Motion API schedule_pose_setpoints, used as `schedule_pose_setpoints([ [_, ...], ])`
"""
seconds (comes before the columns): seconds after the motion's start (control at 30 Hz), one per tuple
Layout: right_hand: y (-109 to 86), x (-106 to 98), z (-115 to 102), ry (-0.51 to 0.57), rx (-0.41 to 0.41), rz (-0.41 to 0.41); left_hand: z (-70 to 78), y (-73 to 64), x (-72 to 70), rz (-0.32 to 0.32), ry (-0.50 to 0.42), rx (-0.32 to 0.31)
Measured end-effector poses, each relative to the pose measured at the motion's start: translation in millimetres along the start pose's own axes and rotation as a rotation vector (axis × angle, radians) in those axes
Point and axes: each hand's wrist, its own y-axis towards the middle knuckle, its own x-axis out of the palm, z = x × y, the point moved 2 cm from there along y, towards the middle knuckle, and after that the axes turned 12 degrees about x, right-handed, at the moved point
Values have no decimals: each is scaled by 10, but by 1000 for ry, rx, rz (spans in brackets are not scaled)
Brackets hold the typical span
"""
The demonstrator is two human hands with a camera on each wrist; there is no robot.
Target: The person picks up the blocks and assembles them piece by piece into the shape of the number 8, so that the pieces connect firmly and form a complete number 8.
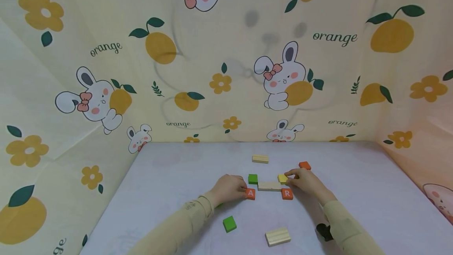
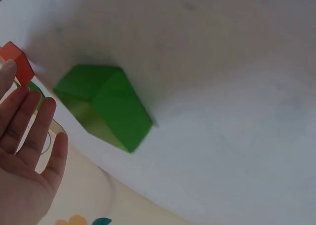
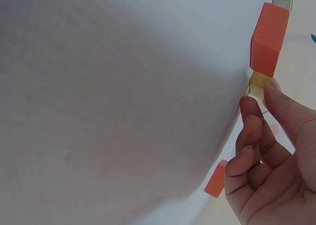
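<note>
In the head view my left hand (image 1: 228,189) holds an orange block marked A (image 1: 250,194) at its left side, thumb and fingertips against it. My right hand (image 1: 306,182) pinches a yellow block (image 1: 282,179) between thumb and index finger. A plain wooden plank (image 1: 269,186) lies between the two hands. Around it are a green block (image 1: 253,179) at its far left and an orange block marked R (image 1: 287,194) at its near right. In the left wrist view a green block (image 2: 106,104) stands beside the left hand (image 2: 27,156). The right wrist view shows the right hand (image 3: 271,160) below an orange block (image 3: 269,39).
Another plank (image 1: 260,159) lies at the back and a second (image 1: 277,237) nearer the front. An orange block (image 1: 304,165) is behind the right hand. A green block (image 1: 229,224) lies near the left forearm, with another (image 1: 219,205) partly hidden under it.
</note>
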Motion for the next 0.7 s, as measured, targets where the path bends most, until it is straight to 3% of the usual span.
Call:
schedule_pose_setpoints([
  [0.7, 14, 5, 16, 7, -10, -2, 115, 81, 47, 17, 99, 16],
])
